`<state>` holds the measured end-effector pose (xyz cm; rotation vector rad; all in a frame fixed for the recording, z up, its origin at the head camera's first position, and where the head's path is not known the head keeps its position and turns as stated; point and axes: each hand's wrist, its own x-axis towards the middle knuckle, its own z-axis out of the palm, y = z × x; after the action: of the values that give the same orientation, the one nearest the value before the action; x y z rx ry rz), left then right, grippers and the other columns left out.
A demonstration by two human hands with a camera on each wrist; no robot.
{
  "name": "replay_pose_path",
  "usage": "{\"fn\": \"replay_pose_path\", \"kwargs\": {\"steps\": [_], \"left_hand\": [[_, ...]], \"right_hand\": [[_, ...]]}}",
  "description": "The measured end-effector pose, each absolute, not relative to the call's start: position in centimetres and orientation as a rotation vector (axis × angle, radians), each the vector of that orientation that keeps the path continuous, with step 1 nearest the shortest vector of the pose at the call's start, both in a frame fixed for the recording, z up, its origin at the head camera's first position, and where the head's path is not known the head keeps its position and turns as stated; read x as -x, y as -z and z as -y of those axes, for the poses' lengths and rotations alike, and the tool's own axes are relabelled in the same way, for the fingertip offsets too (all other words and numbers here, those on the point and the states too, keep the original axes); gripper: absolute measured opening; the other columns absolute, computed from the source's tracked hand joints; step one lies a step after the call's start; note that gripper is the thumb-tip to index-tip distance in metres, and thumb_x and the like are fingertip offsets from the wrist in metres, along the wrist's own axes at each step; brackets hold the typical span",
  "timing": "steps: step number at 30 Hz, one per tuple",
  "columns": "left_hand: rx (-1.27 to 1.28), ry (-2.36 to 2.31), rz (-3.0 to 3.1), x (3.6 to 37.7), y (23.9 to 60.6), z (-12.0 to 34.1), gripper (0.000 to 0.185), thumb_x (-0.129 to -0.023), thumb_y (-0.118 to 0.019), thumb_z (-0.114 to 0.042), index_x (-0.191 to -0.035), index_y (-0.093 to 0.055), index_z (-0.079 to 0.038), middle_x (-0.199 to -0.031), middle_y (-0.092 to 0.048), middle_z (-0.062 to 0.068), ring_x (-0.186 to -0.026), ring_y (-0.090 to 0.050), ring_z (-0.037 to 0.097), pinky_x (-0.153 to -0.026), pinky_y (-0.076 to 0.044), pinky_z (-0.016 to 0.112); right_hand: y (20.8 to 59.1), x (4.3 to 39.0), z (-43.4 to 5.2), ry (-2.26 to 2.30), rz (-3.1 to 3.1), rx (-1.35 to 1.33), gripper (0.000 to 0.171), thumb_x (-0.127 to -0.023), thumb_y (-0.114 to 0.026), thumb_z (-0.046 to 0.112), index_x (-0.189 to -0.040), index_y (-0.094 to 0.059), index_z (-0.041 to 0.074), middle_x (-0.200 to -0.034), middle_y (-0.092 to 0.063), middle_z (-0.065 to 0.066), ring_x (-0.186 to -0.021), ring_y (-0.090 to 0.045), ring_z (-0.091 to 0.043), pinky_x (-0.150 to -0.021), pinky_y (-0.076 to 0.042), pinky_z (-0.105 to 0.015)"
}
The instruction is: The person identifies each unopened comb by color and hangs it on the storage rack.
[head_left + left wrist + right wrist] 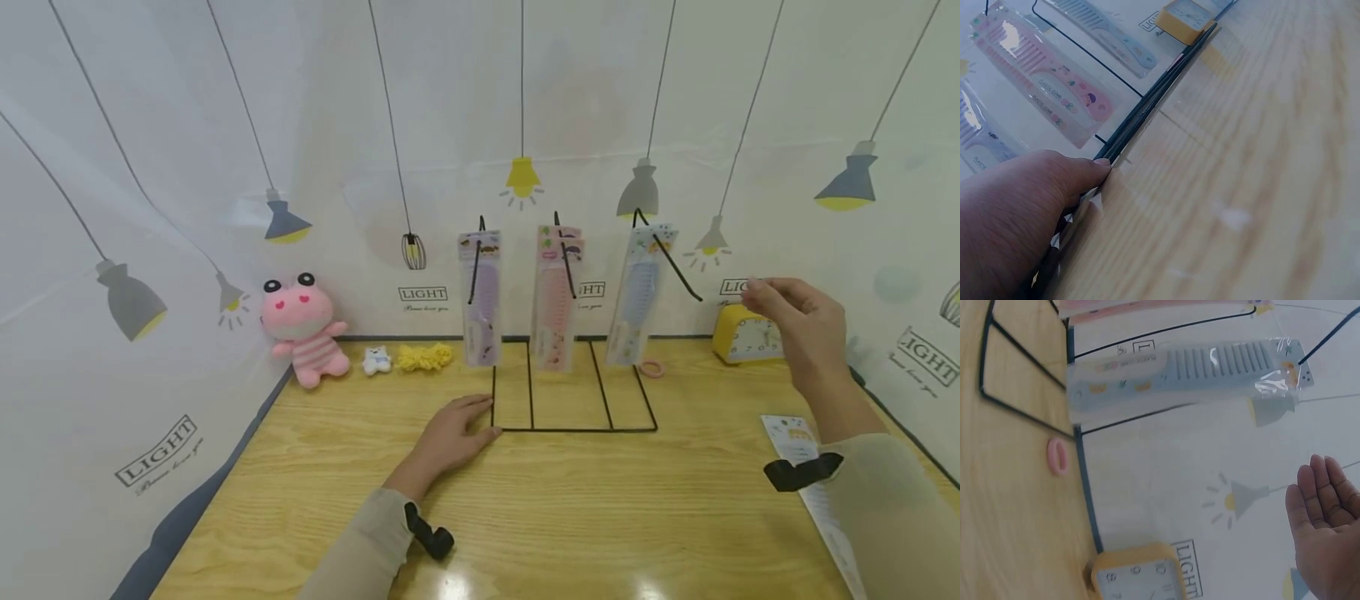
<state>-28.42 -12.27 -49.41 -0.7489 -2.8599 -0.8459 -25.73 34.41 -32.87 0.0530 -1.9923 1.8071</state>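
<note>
Head view shows the wire rack (pixel 573 392) standing at the back middle of the wooden table (pixel 570 517), with three packaged combs hung on its hooks: purple comb (pixel 481 298), pink comb (pixel 557 296) and blue comb (pixel 640 292). I see the left hand (pixel 453 433) lying flat on the table, fingers straight and together, fingertips touching the rack's front left corner. Right hand (pixel 798 329) is raised in the air, right of the blue comb and in front of the yellow clock (pixel 738 337), fingers relaxed and holding nothing.

Right wrist view adds a pink ring (pixel 1057 455) on the table beside the rack base, under the blue comb.

Surroundings: a white curtain printed with lamps encloses the table. A pink plush toy (pixel 303 329), a small white figure (pixel 376 360) and a yellow string bundle (pixel 424 357) sit along the back edge, left of the rack. A printed card (pixel 813 492) lies at the right.
</note>
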Motion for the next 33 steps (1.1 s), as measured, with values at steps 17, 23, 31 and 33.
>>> {"fn": "replay_pose_path", "kwargs": {"steps": [17, 23, 31, 33], "left_hand": [[0.741, 0.862, 2.849, 28.3, 49.1, 12.4, 0.059, -0.099, -0.062, -0.045, -0.147, -0.053, -0.012, -0.153, -0.047, 0.001, -0.143, -0.040, 0.027, -0.118, -0.032, 0.047], [0.769, 0.821, 2.860, 28.5, 49.6, 12.3, 0.061, -0.100, -0.059, -0.048, -0.148, -0.052, -0.013, -0.154, -0.046, 0.000, -0.143, -0.040, 0.027, -0.117, -0.034, 0.047], [0.734, 0.839, 2.875, 28.3, 49.4, 12.4, 0.061, -0.099, -0.059, -0.049, -0.149, -0.051, -0.015, -0.155, -0.045, -0.001, -0.143, -0.039, 0.025, -0.118, -0.032, 0.046], [0.733, 0.838, 2.882, 28.2, 49.3, 12.4, 0.061, -0.099, -0.059, -0.049, -0.150, -0.051, -0.015, -0.155, -0.045, -0.002, -0.144, -0.038, 0.025, -0.118, -0.031, 0.046]], "right_hand": [[38.9, 22.0, -40.4, -1.404, 2.419, 0.200, 0.044, -0.099, -0.058, 0.050, -0.129, -0.063, 0.018, -0.100, -0.060, 0.034, -0.094, -0.051, 0.012, -0.089, -0.044, -0.015], [43.8, 21.1, -42.9, -1.482, 2.539, 0.128, 0.046, -0.103, -0.052, 0.047, -0.133, -0.057, 0.011, -0.100, -0.058, 0.038, -0.089, -0.053, 0.020, -0.109, -0.043, -0.046], [47.5, 22.0, -43.0, -1.633, 2.485, 0.096, 0.055, -0.103, -0.058, 0.038, -0.133, -0.054, -0.008, -0.100, -0.065, 0.032, -0.088, -0.063, 0.010, -0.071, -0.055, -0.013], [47.8, 22.1, -42.4, -1.606, 2.482, 0.076, 0.055, -0.103, -0.058, 0.037, -0.132, -0.054, -0.010, -0.099, -0.067, 0.031, -0.087, -0.064, 0.010, -0.070, -0.055, -0.013]]}}
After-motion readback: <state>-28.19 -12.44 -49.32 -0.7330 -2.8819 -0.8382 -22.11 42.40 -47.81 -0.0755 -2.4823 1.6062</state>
